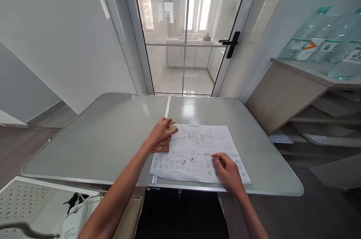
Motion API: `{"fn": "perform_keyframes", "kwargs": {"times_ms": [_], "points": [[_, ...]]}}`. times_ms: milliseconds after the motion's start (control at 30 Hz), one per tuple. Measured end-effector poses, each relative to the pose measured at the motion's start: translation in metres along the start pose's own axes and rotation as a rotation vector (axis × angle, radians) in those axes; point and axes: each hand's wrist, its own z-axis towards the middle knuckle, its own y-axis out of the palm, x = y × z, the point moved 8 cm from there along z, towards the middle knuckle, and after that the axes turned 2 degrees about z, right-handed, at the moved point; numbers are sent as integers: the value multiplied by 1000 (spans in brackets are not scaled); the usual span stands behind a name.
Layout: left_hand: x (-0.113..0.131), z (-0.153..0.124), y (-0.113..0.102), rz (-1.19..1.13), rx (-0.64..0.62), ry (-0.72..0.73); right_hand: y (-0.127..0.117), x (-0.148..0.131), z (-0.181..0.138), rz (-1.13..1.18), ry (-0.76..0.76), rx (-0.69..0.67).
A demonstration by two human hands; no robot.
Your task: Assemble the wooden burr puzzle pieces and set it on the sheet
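A large printed sheet of paper (201, 139), covered in small diagrams, lies on the grey table (121, 133). My left hand (161, 132) is closed on a light wooden piece (172, 125) at the sheet's upper left corner. Under that hand, brown wooden pieces (160, 149) lie along the paper's left edge, partly hidden by my fingers. My right hand (228, 171) rests over the lower right of the sheet, thumb and forefinger pinched together. What is between them, if anything, is too small to make out. Several tiny dark shapes (193, 160) show on the paper between the hands.
Beyond the table stands a glass door (186, 69) with a black handle (232, 44). Large clear bottles (306, 39) stand on a wooden shelf unit (299, 77) at right. A white perforated tray (28, 197) with keys (73, 200) and a cable is at lower left.
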Motion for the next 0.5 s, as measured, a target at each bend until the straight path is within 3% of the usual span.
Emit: {"fn": "perform_keyframes", "kwargs": {"times_ms": [133,233,367,500], "points": [[62,-43,29,-201,-123,251,0,1,1,1,-7,0],[92,-74,57,-179,-190,304,-1,0,1,-5,-20,11],[112,-94,87,-102,-287,313,-1,-1,2,-4,-35,16],[118,-97,96,36,-298,293,0,1,2,5,-29,-1]]}}
